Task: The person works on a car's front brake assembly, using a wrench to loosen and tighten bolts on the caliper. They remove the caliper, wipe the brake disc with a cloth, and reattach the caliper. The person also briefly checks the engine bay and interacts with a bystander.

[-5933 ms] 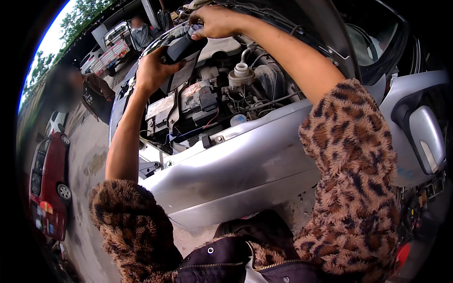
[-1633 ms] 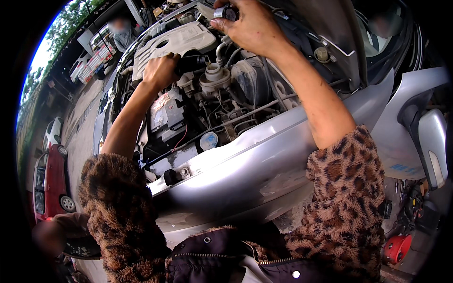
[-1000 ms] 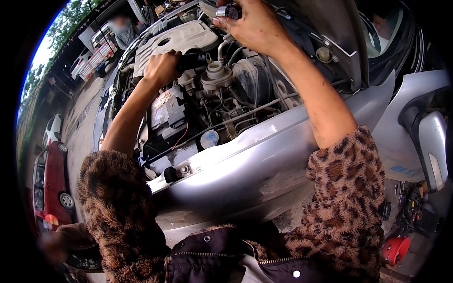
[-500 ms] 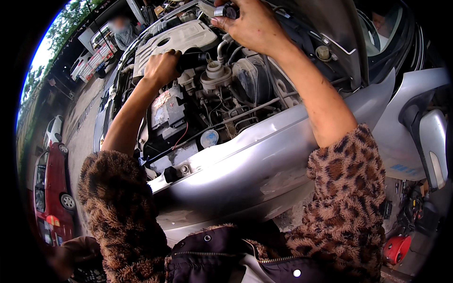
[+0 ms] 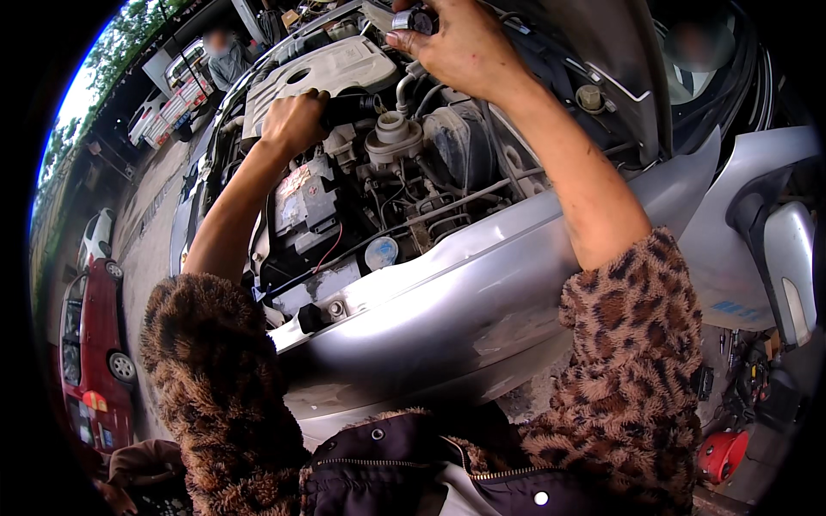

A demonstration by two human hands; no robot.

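Observation:
Over the engine bay of a silver car, my left hand (image 5: 295, 119) is closed around a thick black hose (image 5: 354, 107), whose end points right toward a pale round fitting (image 5: 393, 131). Most of the hose under my fingers is hidden. Higher up, my right hand (image 5: 469, 50) pinches a small silver-and-black cylinder (image 5: 415, 21) between thumb and fingers; its exact kind does not show. The grey engine cover (image 5: 331, 70) lies just beyond my left hand. Nearer to me sits the battery (image 5: 303, 199).
The silver fender (image 5: 430, 310) lies between me and the engine. The raised hood (image 5: 615, 60) is at the upper right, with a wing mirror (image 5: 789, 267) farther right. A red container (image 5: 721, 456) and tools stand on the ground. Another person (image 5: 225, 62) is beyond the car; a red car (image 5: 95, 361) is at left.
Both my hands keep their places and holds. The person seen through the windshield at the upper right has shifted, and a person's arm at the lower left has moved slightly.

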